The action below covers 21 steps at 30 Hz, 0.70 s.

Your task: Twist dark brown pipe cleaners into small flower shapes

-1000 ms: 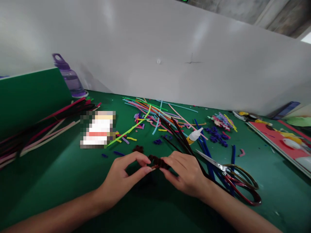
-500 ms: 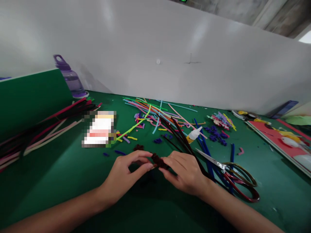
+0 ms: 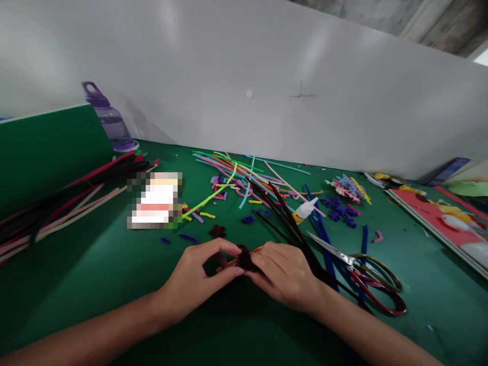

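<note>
passage: tabletop (image 3: 102,272), near left | obstacles: scissors (image 3: 346,260) right, white bottle (image 3: 304,209) ahead

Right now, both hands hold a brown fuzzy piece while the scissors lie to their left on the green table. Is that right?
Not to the left: the head view shows the scissors on the right. The left hand and right hand do hold the brown fuzzy piece, and the table is green.

Head view, close over the green table (image 3: 95,274) — facing forward and down, perhaps slightly tilted.
</note>
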Tool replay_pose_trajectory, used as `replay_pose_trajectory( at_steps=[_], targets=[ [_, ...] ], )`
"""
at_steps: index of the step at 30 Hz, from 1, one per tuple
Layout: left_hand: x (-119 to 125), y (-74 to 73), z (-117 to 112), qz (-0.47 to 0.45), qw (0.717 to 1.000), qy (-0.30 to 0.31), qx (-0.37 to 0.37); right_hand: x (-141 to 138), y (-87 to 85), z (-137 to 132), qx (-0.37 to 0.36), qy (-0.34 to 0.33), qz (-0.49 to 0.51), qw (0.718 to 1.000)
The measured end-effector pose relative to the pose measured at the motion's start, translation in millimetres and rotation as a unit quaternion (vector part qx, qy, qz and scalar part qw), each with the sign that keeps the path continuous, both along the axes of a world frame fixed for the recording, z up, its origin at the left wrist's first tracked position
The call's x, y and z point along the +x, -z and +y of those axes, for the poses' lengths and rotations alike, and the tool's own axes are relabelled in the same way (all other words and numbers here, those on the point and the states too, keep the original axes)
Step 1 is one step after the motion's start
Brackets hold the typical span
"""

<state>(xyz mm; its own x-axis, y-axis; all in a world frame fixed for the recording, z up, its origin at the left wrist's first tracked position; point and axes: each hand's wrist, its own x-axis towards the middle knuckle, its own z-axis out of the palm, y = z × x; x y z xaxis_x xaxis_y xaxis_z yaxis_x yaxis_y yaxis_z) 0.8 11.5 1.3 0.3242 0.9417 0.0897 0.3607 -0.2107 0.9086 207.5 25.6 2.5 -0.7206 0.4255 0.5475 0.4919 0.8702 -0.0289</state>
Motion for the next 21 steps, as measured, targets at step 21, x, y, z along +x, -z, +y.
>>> replay_pose_trajectory(
  at_steps=[21],
  targets=[
    [0.9,0.0,0.4,0.026,0.999,0.028,0.02,-2.7,0.5,-2.6,0.021,-0.011,-0.017,1.0]
  ],
)
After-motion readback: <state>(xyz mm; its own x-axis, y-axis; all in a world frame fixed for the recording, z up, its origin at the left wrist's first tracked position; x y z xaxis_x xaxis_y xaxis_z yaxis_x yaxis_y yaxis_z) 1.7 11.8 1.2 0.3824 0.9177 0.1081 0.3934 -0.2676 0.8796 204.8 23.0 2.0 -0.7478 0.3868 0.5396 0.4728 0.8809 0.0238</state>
